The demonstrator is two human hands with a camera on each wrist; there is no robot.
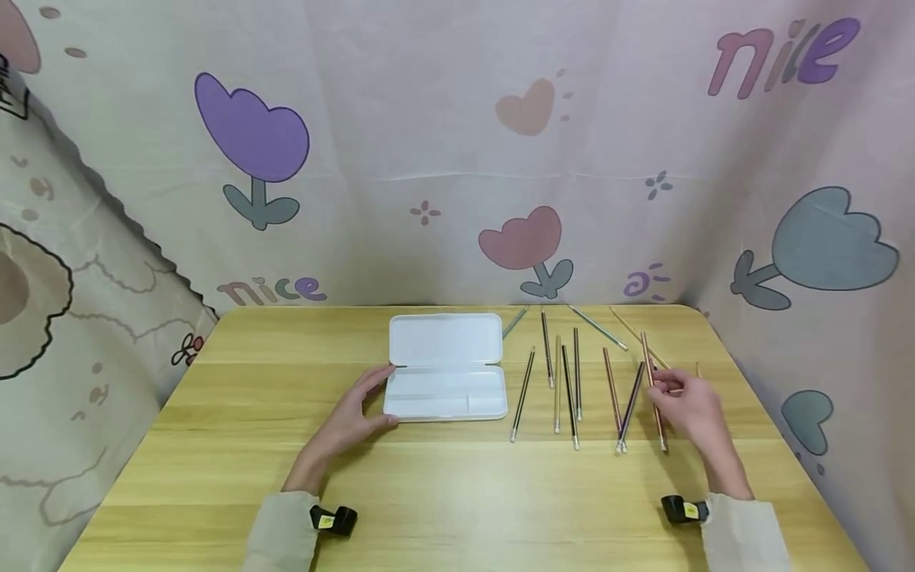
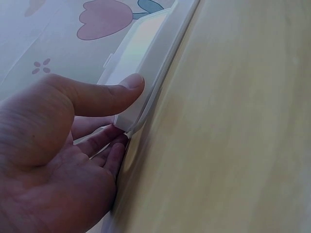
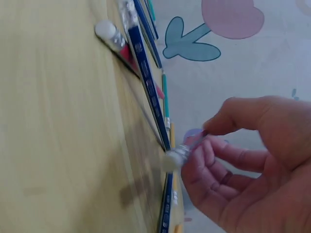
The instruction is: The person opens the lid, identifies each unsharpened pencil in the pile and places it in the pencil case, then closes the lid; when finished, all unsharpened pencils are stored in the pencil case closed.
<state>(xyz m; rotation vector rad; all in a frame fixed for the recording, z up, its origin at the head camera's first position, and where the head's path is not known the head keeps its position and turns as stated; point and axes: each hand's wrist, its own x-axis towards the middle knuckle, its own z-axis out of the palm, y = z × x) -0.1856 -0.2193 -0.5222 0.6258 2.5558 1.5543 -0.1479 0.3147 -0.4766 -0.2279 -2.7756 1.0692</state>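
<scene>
An open white case (image 1: 445, 339) lies on the wooden table, its lid folded back. My left hand (image 1: 346, 417) grips the case's left end, thumb at the near corner and a finger by the hinge. In the left wrist view, my left hand (image 2: 53, 150) has its thumb against the case wall (image 2: 154, 73), other fingers partly hidden at the end. My right hand (image 1: 692, 409) pinches a reddish pencil (image 1: 661, 433), eraser end toward me. In the right wrist view, the right hand (image 3: 257, 155) holds it between thumb and fingers; its white eraser (image 3: 171, 162) points at the camera.
Several loose pencils lie right of the case, including a black one (image 1: 523, 395), a yellow one (image 1: 557, 385), a teal one (image 1: 599, 328) and a dark blue one (image 1: 632, 405) near the right hand. A printed curtain (image 1: 400, 103) hangs behind the table (image 1: 443, 500).
</scene>
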